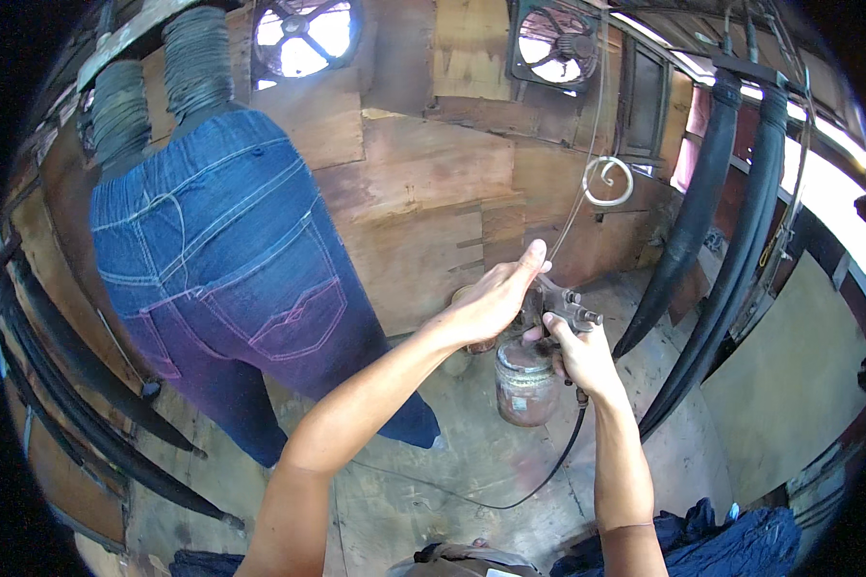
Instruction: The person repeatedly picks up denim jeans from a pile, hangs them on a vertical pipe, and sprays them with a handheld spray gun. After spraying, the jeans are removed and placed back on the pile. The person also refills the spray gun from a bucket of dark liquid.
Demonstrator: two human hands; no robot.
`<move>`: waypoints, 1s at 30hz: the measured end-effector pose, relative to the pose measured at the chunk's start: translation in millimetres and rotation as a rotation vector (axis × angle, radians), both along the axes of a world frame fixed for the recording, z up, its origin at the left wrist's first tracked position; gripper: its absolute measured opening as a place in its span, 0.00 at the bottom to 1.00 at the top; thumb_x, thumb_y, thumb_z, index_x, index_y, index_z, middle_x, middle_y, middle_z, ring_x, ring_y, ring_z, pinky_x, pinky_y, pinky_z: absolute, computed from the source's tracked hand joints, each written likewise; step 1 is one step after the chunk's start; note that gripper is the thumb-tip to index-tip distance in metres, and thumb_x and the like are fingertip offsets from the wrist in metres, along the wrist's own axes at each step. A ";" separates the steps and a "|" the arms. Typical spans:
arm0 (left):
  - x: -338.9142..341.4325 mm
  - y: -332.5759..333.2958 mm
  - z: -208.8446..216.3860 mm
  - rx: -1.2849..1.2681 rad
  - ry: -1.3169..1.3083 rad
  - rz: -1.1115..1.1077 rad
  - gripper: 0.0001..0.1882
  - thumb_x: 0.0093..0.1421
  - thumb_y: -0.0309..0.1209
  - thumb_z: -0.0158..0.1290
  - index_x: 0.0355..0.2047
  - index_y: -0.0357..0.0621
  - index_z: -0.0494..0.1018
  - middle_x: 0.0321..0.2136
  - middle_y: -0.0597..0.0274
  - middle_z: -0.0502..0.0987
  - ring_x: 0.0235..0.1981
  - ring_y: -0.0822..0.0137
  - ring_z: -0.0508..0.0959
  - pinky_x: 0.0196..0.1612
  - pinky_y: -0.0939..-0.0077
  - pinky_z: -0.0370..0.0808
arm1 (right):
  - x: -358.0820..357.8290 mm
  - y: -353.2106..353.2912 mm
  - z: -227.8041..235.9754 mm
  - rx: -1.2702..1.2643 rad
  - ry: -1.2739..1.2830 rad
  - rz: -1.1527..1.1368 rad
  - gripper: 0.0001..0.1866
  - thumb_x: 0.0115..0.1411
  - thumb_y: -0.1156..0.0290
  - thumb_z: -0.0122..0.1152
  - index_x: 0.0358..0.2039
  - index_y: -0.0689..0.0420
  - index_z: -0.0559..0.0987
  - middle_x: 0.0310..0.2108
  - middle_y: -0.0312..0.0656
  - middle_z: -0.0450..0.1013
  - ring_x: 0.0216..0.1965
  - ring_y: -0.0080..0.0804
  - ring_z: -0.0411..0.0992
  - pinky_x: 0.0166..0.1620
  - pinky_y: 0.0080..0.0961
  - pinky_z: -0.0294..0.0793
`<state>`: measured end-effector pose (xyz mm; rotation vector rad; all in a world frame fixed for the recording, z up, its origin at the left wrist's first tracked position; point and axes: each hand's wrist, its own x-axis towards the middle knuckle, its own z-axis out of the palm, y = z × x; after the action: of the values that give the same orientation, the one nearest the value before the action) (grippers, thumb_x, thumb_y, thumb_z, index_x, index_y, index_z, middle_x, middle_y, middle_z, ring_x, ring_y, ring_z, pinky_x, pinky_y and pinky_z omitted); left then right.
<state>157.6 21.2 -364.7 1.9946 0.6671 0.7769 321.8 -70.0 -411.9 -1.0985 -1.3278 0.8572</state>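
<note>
A metal spray gun (560,306) with a grimy round cup (526,382) under it is held in front of me. My right hand (579,356) grips its handle. My left hand (498,296) rests over the top and front of the gun, fingers stretched upward. A black hose (539,476) runs from the gun's base down across the floor. To the left, a pair of blue jeans (226,260) with purple tinting is stretched upside down on a form, held by ribbed grey tubes (197,60) at the top.
A patched wooden wall (423,173) stands behind, with two fans (308,34) (556,43) set in it. Thick black hoses (731,240) hang at the right. More black tubes (77,385) run along the left. Dark blue cloth (731,543) lies at the lower right.
</note>
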 end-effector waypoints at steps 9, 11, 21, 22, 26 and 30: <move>-17.0 -25.1 -59.1 0.190 -0.136 0.043 0.29 0.75 0.46 0.38 0.66 0.38 0.62 0.64 0.48 0.66 0.67 0.59 0.63 0.68 0.65 0.59 | 4.2 15.3 -51.2 0.069 0.053 -0.113 0.15 0.69 0.65 0.55 0.46 0.64 0.78 0.29 0.37 0.80 0.14 0.17 0.65 0.18 0.20 0.64; -35.3 -35.6 -108.1 0.268 -0.089 0.095 0.27 0.75 0.44 0.39 0.65 0.37 0.63 0.63 0.48 0.68 0.65 0.60 0.66 0.66 0.64 0.62 | 9.5 21.7 -63.3 0.061 0.010 -0.150 0.15 0.69 0.64 0.56 0.44 0.65 0.79 0.26 0.36 0.77 0.16 0.19 0.66 0.20 0.21 0.65; -328.1 -237.9 -513.2 -0.569 0.161 0.798 0.19 0.67 0.31 0.49 0.55 0.32 0.72 0.47 0.52 0.79 0.46 0.61 0.79 0.52 0.67 0.76 | -12.6 -6.0 -173.3 0.750 -0.536 -0.773 0.28 0.69 0.63 0.53 0.63 0.67 0.63 0.66 0.59 0.54 0.66 0.52 0.57 0.67 0.49 0.57; -365.3 -263.8 -524.5 -0.480 -0.031 0.807 0.16 0.64 0.25 0.48 0.51 0.33 0.75 0.42 0.55 0.81 0.43 0.64 0.79 0.49 0.66 0.77 | -20.6 -7.2 -189.4 0.793 -0.572 -0.735 0.29 0.69 0.58 0.52 0.62 0.66 0.64 0.65 0.60 0.55 0.66 0.52 0.57 0.68 0.51 0.54; -480.8 -271.9 -498.7 -0.421 -0.228 1.391 0.15 0.69 0.35 0.50 0.37 0.34 0.79 0.29 0.66 0.78 0.28 0.70 0.74 0.31 0.72 0.71 | -47.4 28.0 -255.0 0.373 -0.179 -0.330 0.29 0.71 0.53 0.47 0.60 0.65 0.68 0.63 0.55 0.63 0.65 0.47 0.60 0.68 0.45 0.55; -560.3 -190.6 -440.5 -0.348 -0.619 1.514 0.27 0.69 0.49 0.50 0.47 0.32 0.77 0.39 0.58 0.80 0.38 0.66 0.78 0.43 0.69 0.73 | -66.8 108.1 -304.0 0.042 0.153 -0.059 0.33 0.72 0.49 0.46 0.63 0.66 0.67 0.62 0.51 0.67 0.63 0.41 0.64 0.67 0.38 0.57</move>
<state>-402.7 -169.4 -805.1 0.5482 1.7344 1.8234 255.0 38.1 -716.0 -1.0138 -1.1758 0.8490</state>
